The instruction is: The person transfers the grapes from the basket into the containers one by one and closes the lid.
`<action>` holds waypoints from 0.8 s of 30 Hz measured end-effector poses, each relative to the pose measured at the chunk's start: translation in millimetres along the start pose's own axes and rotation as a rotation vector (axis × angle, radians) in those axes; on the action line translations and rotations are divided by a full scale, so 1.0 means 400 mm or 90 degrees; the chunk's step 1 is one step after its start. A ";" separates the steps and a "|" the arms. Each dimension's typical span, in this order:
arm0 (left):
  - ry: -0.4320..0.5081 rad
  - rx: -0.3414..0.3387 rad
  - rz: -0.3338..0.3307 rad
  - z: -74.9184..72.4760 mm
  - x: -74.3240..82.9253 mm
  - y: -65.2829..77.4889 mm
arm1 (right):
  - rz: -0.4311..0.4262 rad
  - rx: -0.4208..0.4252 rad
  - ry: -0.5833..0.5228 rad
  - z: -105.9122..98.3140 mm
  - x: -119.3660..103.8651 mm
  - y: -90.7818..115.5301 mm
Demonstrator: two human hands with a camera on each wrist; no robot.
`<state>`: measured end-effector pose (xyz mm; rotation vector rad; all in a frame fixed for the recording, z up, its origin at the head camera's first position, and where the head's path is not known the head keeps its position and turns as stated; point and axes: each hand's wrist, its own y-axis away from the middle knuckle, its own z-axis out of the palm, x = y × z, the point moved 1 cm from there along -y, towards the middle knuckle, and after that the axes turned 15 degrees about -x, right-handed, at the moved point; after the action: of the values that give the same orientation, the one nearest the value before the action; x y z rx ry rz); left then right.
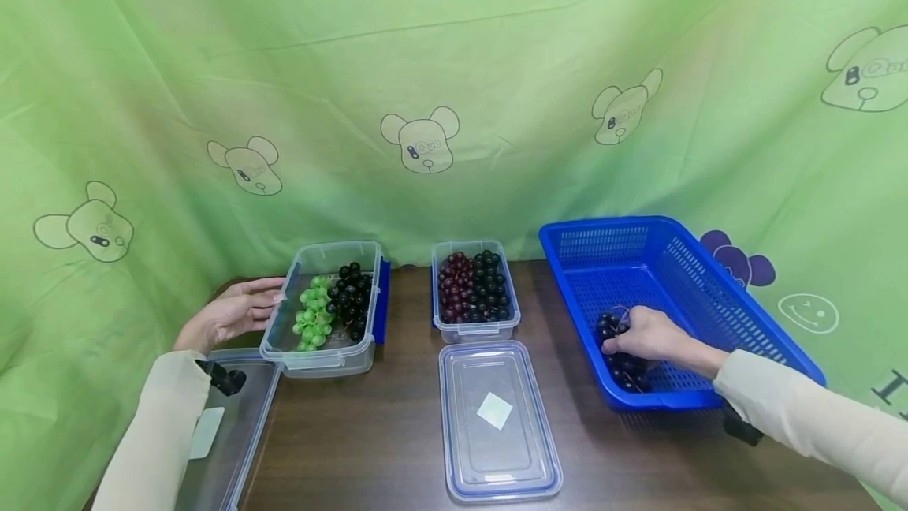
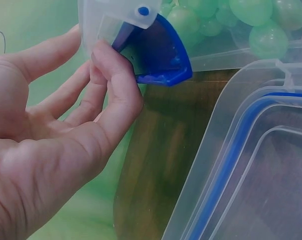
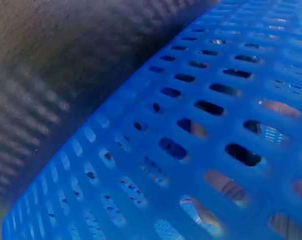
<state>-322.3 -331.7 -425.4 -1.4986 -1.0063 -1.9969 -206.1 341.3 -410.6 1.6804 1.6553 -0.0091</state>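
My left hand (image 1: pixel 237 314) is at the left wall of a clear plastic container (image 1: pixel 321 369), its fingers loosely bent. In the left wrist view a bent finger touches a blue-edged latch flap (image 2: pixel 166 55) on that wall. Green grapes (image 1: pixel 313 314) and a bunch of black grapes (image 1: pixel 351 298) lie side by side inside the container. Over in the blue basket (image 1: pixel 641 399), my right hand (image 1: pixel 649 335) grips a bunch of black grapes (image 1: pixel 627 373) near its stem. Through the basket's slots, the right wrist view gives only glimpses of fingers (image 3: pixel 226 185).
A smaller clear container (image 1: pixel 477 329) in the middle holds dark red and black grapes. In front of it lies a blue-rimmed clear lid (image 1: pixel 496 456). Another larger lid (image 1: pixel 241 416) lies under my left forearm. A green curtain (image 1: pixel 426 38) hangs behind the brown table (image 1: pixel 369 448).
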 end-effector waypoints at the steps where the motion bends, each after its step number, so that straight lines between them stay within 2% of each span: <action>1: -0.001 -0.001 0.000 0.000 0.000 0.000 | 0.004 0.004 -0.001 0.001 -0.001 0.000; 12: -0.007 0.003 0.004 0.005 -0.002 0.000 | 0.004 0.039 0.008 -0.004 0.014 0.002; 24: -0.007 0.005 0.002 -0.001 -0.003 -0.003 | -0.009 0.061 0.027 -0.038 0.016 0.025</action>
<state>-323.0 -331.4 -426.9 -1.5075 -1.0154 -1.9827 -203.8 355.8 -398.3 1.7505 1.7220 -0.0611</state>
